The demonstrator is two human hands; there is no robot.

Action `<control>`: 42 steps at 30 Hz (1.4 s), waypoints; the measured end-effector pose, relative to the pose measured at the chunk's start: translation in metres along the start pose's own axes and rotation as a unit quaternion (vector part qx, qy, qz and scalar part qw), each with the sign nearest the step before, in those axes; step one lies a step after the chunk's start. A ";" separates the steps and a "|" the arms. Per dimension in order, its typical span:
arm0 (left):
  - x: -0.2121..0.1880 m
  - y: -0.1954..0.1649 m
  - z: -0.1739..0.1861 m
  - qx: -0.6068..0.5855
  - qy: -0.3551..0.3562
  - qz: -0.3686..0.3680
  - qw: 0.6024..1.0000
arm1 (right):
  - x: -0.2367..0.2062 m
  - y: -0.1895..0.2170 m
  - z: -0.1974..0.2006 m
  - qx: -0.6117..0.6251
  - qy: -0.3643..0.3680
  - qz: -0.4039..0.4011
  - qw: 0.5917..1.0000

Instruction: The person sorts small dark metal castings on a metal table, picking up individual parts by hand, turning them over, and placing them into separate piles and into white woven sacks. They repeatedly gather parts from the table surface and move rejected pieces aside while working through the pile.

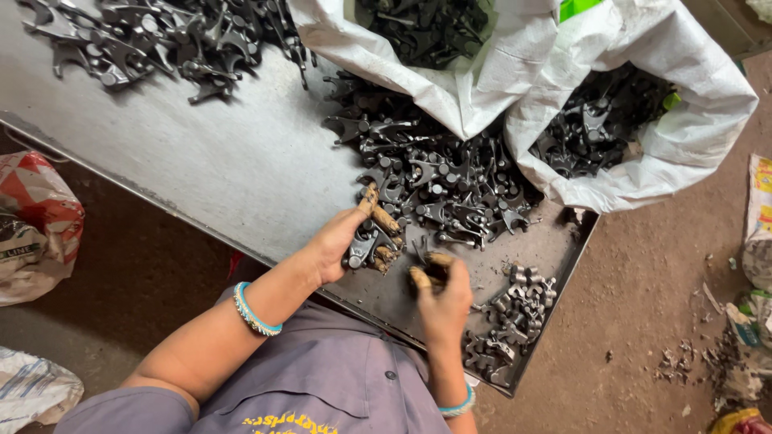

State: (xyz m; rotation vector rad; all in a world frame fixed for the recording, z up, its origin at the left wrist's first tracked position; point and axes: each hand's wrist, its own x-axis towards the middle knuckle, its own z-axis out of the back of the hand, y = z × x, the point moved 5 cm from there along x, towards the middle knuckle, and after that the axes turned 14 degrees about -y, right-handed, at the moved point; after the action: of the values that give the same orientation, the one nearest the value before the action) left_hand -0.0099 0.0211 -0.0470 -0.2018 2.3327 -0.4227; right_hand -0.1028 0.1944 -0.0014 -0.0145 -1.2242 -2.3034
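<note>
A grey metal table [201, 153] stands on a brown dirt floor [643, 321], seen from above. Dark forged metal parts lie across it in heaps: one pile [161, 36] at the far left corner, a bigger pile [442, 177] in the middle, and a small heap of lighter grey pieces [515, 313] near the table's right corner. Two white woven sacks rest at the far right side of the table, both open and filled with the same dark parts: the left sack [450, 88] and the right sack [683, 120].

The person wears a grey shirt [322, 386] and a blue bangle on each wrist. The left hand [342, 241] is closed around a dark metal part [363, 245], with fingers wrapped in brown tape curled over it, just at the near edge of the middle pile. The right hand [442, 297] is closed on a second small dark part [434, 273], held just above the table between the middle pile and the small grey heap; most of that part is hidden by the fingers. The two hands are close together but not touching.

A red and white bag [32, 217] lies on the floor to the left, and scraps of litter [724, 362] lie to the right.
</note>
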 end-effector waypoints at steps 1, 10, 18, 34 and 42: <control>-0.001 -0.001 0.002 0.006 -0.011 -0.011 1.000 | 0.003 -0.013 0.001 0.120 0.021 -0.078 0.989; 0.006 0.017 -0.002 0.210 -0.042 -0.127 0.968 | -0.002 -0.044 0.001 0.489 0.109 -0.392 0.772; -0.016 0.016 0.001 0.165 -0.014 -0.071 0.984 | 0.030 0.026 -0.013 0.032 0.023 -0.042 0.998; 0.084 -0.204 -0.151 0.014 -0.008 -0.361 0.932 | 0.029 0.063 -0.057 -0.215 -0.005 0.162 0.963; -0.004 -0.116 -0.064 0.183 -0.022 -0.456 0.871 | 0.022 0.021 -0.031 0.053 0.011 -0.007 0.998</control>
State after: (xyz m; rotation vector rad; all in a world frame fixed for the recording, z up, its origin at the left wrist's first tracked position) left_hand -0.0498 -0.0702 0.0404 -1.1231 1.9230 -1.2794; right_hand -0.1051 0.1510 0.0018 0.0579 -1.3374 -2.2400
